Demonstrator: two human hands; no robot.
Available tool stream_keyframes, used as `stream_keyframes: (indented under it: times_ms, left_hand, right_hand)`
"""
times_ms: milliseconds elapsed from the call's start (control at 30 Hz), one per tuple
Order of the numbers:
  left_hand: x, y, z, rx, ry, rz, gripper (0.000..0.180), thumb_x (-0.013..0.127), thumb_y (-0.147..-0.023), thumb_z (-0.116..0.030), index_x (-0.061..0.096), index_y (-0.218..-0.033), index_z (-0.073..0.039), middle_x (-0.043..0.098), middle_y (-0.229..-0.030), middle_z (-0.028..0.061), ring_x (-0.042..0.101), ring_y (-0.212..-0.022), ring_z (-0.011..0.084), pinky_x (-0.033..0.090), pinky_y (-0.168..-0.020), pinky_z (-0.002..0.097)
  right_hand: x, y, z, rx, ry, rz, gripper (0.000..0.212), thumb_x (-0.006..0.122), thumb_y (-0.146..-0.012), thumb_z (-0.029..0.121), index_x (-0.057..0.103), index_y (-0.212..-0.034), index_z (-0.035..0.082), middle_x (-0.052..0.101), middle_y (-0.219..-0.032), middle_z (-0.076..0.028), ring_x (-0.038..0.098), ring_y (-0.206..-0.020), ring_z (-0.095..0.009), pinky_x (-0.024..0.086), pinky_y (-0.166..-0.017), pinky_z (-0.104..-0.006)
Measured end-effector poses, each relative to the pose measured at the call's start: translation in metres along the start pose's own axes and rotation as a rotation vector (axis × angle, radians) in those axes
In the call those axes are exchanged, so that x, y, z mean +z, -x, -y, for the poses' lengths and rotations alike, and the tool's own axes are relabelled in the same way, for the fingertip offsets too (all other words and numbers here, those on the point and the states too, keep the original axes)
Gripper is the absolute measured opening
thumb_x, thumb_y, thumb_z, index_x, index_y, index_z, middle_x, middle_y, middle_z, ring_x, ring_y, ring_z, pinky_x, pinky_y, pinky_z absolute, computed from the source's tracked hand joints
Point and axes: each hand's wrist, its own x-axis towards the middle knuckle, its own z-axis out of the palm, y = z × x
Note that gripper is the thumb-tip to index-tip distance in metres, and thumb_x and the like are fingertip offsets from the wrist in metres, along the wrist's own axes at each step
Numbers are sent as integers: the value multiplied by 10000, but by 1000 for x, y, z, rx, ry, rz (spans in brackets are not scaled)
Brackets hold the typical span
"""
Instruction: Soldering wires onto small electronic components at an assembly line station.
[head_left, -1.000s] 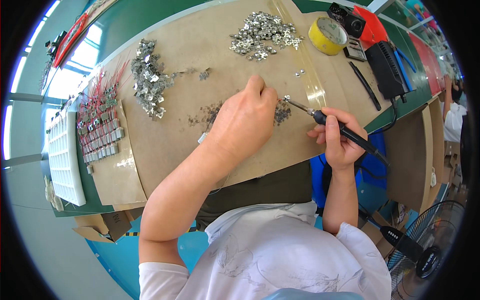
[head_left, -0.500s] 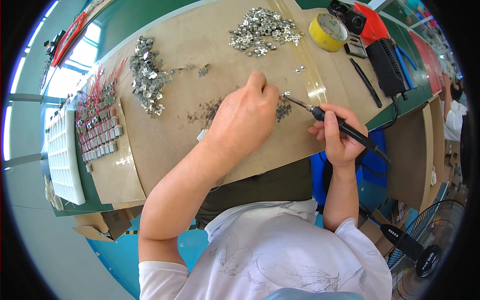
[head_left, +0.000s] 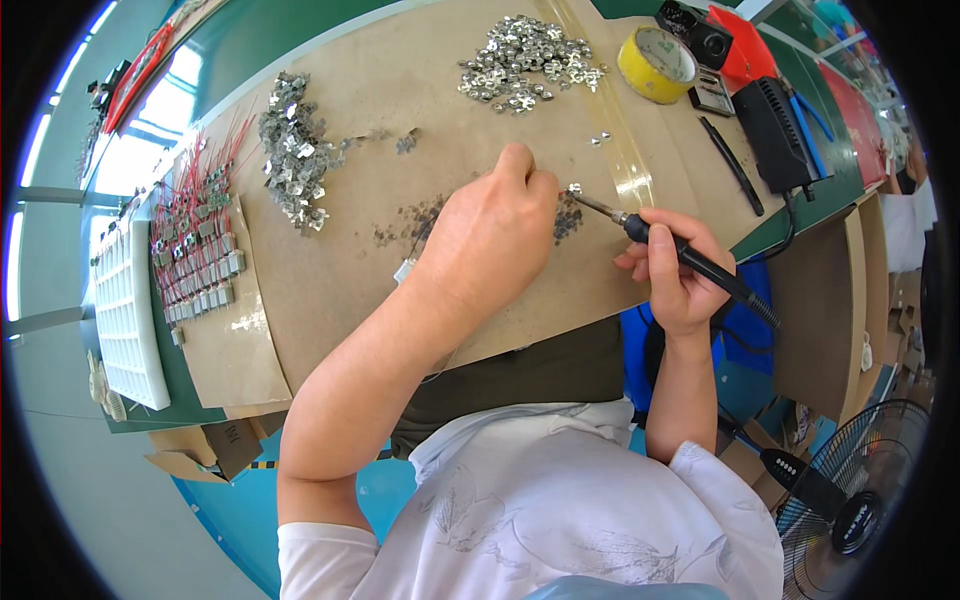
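Note:
My right hand (head_left: 683, 268) is closed round the black handle of a soldering iron (head_left: 708, 268). Its metal tip reaches left to a small shiny metal piece (head_left: 574, 189) beside my left hand. My left hand (head_left: 495, 225) is closed, thumb and forefinger pinched together; what they hold is hidden behind the fingers. Dark flux-like spots (head_left: 567, 220) mark the brown board around it. By the left wrist lies a small white block (head_left: 404, 270), partly covered by the arm.
Piles of small metal tabs (head_left: 297, 150) and shiny clips (head_left: 525, 62) lie farther back. Wired components (head_left: 205, 250) and a white tray (head_left: 130, 315) are at left. At right are yellow tape (head_left: 657, 64), a black pen (head_left: 732, 166) and a black power unit (head_left: 774, 132).
Both hands and the soldering iron stay almost exactly where they were. In the background at far right, another person has shifted slightly.

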Motion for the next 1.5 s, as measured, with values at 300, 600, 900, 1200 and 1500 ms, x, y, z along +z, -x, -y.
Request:
stream_keyframes:
  times_ms: [300,600,900,1200,1500]
  left_hand:
    - [1,1,0,-14,3,-1,86,713,-952,-91,701,-985,-13,610,-1011,159,682,-797,393,585,-716,473]
    - [1,-2,-1,-9,-6,4,89,709,-960,-100,700,-985,-15,609,-1021,161,682,-797,398,585,-718,474]
    - [5,3,4,3,-4,-1,84,697,-967,-97,695,-981,-15,603,-1019,161,683,-807,390,589,-738,470]
    - [6,-1,5,24,-18,28,107,688,-969,-100,693,-982,5,601,-1029,173,687,-829,380,593,-752,459]
    - [5,0,5,12,-13,34,124,676,-977,-109,696,-984,13,605,-1033,177,688,-828,383,592,-753,457]
  right_hand:
    - [1,2,-1,11,-12,4,119,686,-977,-2,746,-1070,-47,733,-752,-68,707,-602,-97,544,-555,-201]
    - [-2,1,-1,13,-50,-76,132,660,-999,20,736,-1083,-47,731,-706,-74,690,-571,-94,536,-531,-206]
    - [-7,-21,8,9,93,-37,192,672,-1017,27,725,-1191,-34,734,-889,-78,673,-635,-81,536,-545,-217]
    - [-20,-81,0,-464,624,-30,314,768,-945,41,721,-1254,7,702,-926,-152,694,-807,-276,554,-715,-363]
    - [-55,-68,-15,-533,715,-52,293,654,-945,-112,700,-1212,-1,754,-1055,-191,772,-920,-314,640,-775,-366]
